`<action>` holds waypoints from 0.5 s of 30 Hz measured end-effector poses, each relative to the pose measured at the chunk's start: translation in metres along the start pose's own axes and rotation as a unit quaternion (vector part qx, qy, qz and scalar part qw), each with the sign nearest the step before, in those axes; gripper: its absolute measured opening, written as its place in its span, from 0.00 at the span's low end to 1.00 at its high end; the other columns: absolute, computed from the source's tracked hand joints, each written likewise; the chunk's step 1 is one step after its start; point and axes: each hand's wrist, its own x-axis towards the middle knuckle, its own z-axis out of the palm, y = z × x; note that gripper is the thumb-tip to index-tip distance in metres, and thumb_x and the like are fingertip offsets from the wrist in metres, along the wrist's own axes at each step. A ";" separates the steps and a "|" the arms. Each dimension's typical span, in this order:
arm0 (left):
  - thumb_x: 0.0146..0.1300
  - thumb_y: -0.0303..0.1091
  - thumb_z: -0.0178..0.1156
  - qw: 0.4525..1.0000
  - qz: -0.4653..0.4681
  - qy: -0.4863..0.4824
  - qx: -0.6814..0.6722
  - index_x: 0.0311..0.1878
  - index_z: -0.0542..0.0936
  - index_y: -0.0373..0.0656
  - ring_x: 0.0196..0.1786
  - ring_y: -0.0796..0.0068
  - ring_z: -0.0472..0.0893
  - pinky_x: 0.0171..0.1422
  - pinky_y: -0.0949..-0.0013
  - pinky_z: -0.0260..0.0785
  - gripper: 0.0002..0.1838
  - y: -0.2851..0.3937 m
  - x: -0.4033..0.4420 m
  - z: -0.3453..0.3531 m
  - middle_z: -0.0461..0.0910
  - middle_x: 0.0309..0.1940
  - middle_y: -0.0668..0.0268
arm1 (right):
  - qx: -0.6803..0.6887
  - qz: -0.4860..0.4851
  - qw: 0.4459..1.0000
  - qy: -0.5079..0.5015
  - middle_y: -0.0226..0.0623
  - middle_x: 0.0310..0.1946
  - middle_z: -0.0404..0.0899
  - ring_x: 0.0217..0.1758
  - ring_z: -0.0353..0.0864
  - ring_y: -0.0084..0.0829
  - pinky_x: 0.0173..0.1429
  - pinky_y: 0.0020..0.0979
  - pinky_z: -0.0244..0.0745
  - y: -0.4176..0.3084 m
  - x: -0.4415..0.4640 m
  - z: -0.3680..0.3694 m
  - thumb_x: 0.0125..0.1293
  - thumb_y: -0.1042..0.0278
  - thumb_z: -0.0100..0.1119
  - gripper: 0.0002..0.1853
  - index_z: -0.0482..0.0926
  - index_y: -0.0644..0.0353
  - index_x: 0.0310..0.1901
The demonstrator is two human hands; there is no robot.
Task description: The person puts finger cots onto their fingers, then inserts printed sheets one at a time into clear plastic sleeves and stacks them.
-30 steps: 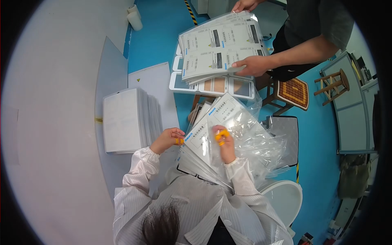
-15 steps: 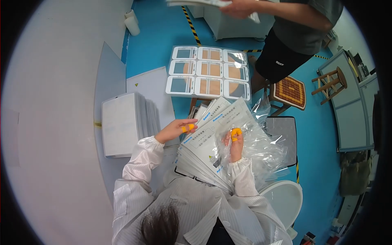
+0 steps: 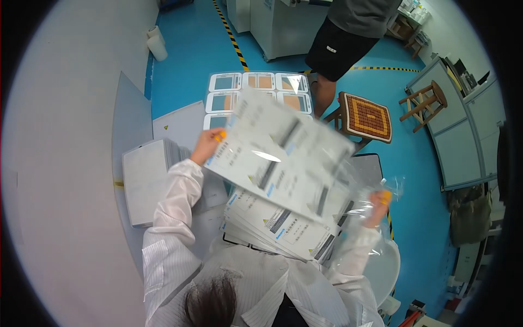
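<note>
My left hand (image 3: 208,146) pinches the left edge of a large printed label sheet (image 3: 297,155), which is raised and tilted, blurred by motion. Far to the right, my right hand (image 3: 376,210) has its fingers closed on clear plastic film (image 3: 359,188), which stretches along the sheet's right end. Whether the film is still attached to the sheet I cannot tell. Orange finger cots cover a finger on each hand. Below the raised sheet, close to my body, lies a fanned stack of similar printed sheets (image 3: 289,223).
Left of me stands a stack of white panels (image 3: 146,182) beside the wall. Ahead lies a sheet with framed windows (image 3: 215,102), partly covered by the raised sheet. A stool with a beaded mat (image 3: 368,117), a small wooden stool (image 3: 425,103) and a standing person (image 3: 348,46) are beyond.
The printed sheet has been lifted off the stack in my left hand. My right hand has moved right and down with the film. The other person has shifted, and my view has turned slightly.
</note>
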 end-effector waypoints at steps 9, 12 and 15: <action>0.63 0.24 0.50 0.949 -0.060 0.194 -0.240 0.52 0.74 0.31 0.39 0.74 0.78 0.43 0.76 0.70 0.15 -0.037 0.109 -0.030 0.79 0.42 0.57 | -0.140 -0.247 0.852 0.440 0.33 0.22 0.65 0.28 0.67 0.27 0.36 0.27 0.66 -0.160 -0.034 -0.251 0.60 0.72 0.45 0.06 0.73 0.58 0.35; 0.62 0.23 0.50 0.955 -0.078 0.224 -0.180 0.51 0.74 0.31 0.38 0.75 0.78 0.42 0.75 0.70 0.15 -0.032 0.126 -0.020 0.79 0.40 0.58 | -0.529 -0.271 0.673 0.440 0.38 0.43 0.76 0.43 0.75 0.32 0.46 0.28 0.70 -0.127 -0.075 -0.251 0.69 0.64 0.44 0.17 0.71 0.60 0.56; 0.61 0.24 0.52 0.954 -0.070 0.257 -0.140 0.51 0.75 0.32 0.38 0.75 0.78 0.42 0.75 0.70 0.15 -0.060 0.145 -0.014 0.80 0.39 0.59 | -0.653 -0.016 0.691 0.309 0.45 0.52 0.73 0.51 0.73 0.35 0.53 0.30 0.67 -0.018 -0.144 -0.259 0.68 0.62 0.47 0.21 0.65 0.64 0.59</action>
